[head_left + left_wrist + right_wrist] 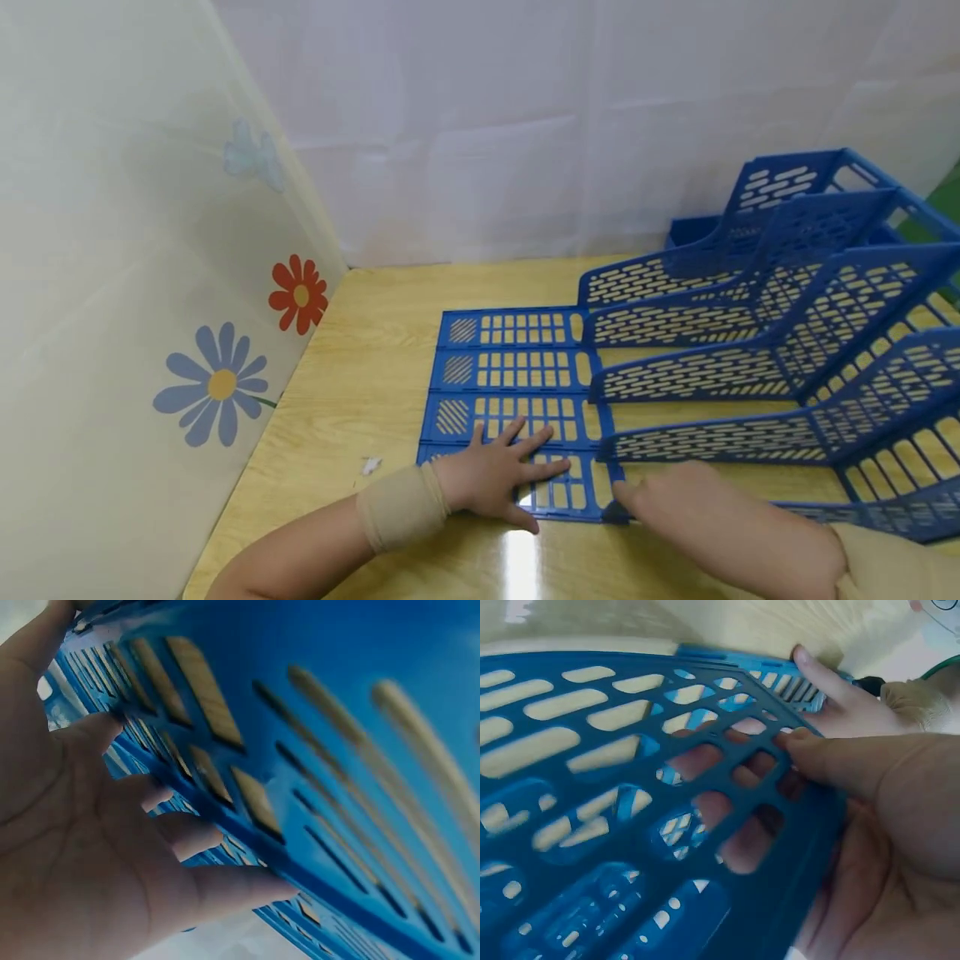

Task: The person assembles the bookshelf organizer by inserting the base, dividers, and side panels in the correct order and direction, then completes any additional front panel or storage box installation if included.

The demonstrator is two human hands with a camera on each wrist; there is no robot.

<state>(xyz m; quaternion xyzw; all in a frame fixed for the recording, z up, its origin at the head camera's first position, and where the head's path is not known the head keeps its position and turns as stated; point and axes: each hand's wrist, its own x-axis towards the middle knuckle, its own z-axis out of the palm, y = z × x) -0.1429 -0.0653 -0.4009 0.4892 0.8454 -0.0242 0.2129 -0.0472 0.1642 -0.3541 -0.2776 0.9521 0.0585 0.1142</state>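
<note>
A blue plastic file rack lies on the wood-grain table (pixel 390 333). Its slotted flat panel (pixel 468 392) is to the left, and several perforated upright dividers (pixel 697 442) stand to the right. My left hand (pixel 491 475) rests spread on the nearest section of the panel, fingers apart; the left wrist view shows its fingers against the slotted panel (pixel 330 847). My right hand (pixel 697 508) holds the front end of the nearest divider (pixel 900 518). In the right wrist view, the thumb lies over the divider (pixel 750 915) and fingers show through its holes from behind.
A white sheet (pixel 480 150) hangs behind the table, and a flower-printed sheet (pixel 112 275) borders the left. A small white scrap (pixel 371 465) lies left of the panel. Something green (pixel 937 208) shows at the far right, behind the rack.
</note>
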